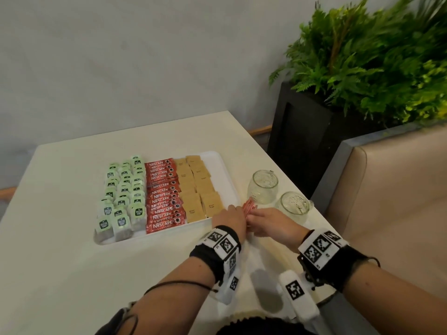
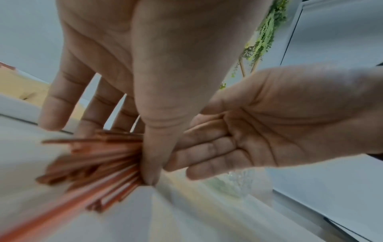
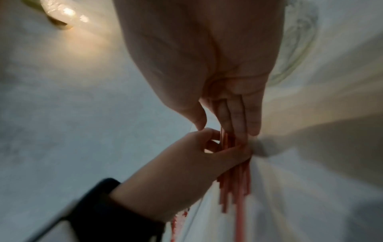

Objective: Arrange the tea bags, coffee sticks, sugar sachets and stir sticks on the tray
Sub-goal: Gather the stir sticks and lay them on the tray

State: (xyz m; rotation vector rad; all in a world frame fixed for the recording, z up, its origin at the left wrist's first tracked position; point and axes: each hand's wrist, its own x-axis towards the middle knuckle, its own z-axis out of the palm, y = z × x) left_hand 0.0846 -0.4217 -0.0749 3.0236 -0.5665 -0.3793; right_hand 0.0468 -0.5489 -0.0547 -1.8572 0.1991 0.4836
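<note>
A white tray (image 1: 226, 170) holds green tea bags (image 1: 123, 189) on its left, red coffee sticks (image 1: 164, 192) in the middle and brown sugar sachets (image 1: 198, 187) beside them. A bare strip runs along the tray's right side. At the tray's near right corner both hands meet on a bundle of red stir sticks (image 1: 249, 205). My left hand (image 1: 231, 218) pinches the stir sticks (image 2: 93, 155) between thumb and fingers (image 3: 186, 160). My right hand (image 1: 268, 222) lays straight fingers (image 3: 238, 117) along the stir sticks (image 3: 234, 183), thumb held apart.
Two glass mugs (image 1: 263, 186) (image 1: 294, 205) stand on the table just right of the hands. A black planter (image 1: 302, 136) with green ferns (image 1: 362, 56) and a beige seat (image 1: 387, 189) lie beyond the table's right edge. A wall stands behind.
</note>
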